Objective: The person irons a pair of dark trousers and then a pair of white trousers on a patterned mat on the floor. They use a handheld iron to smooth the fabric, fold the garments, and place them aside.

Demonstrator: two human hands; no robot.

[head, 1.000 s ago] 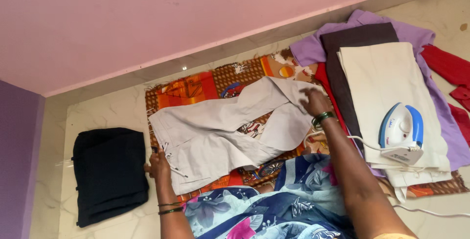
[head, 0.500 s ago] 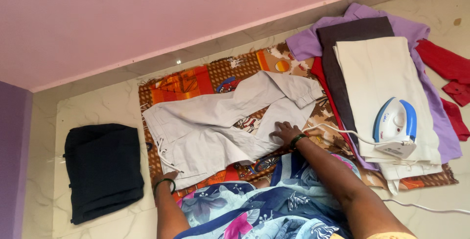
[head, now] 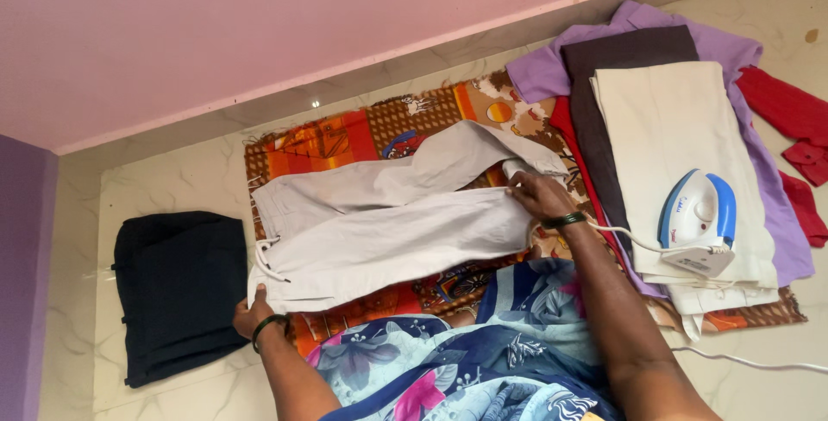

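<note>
Light grey trousers [head: 379, 231] lie spread across an orange and brown patterned cloth [head: 336, 141] on the floor. My left hand [head: 252, 313] grips the waistband corner at the lower left, by the drawstring. My right hand [head: 536, 194] holds the hem end of the near leg, which now lies straight; the far leg runs above it toward the upper right. Both wrists wear green bangles.
A folded black garment [head: 177, 292] lies on the marble floor at left. At right, a stack of folded cream [head: 681, 128], dark brown, purple and red clothes carries a blue and white electric iron [head: 697, 218] with its white cord trailing. A pink wall runs behind.
My right hand has pulled the near trouser leg out straight to the right. My left hand moved to the waistband corner and took hold of it.
</note>
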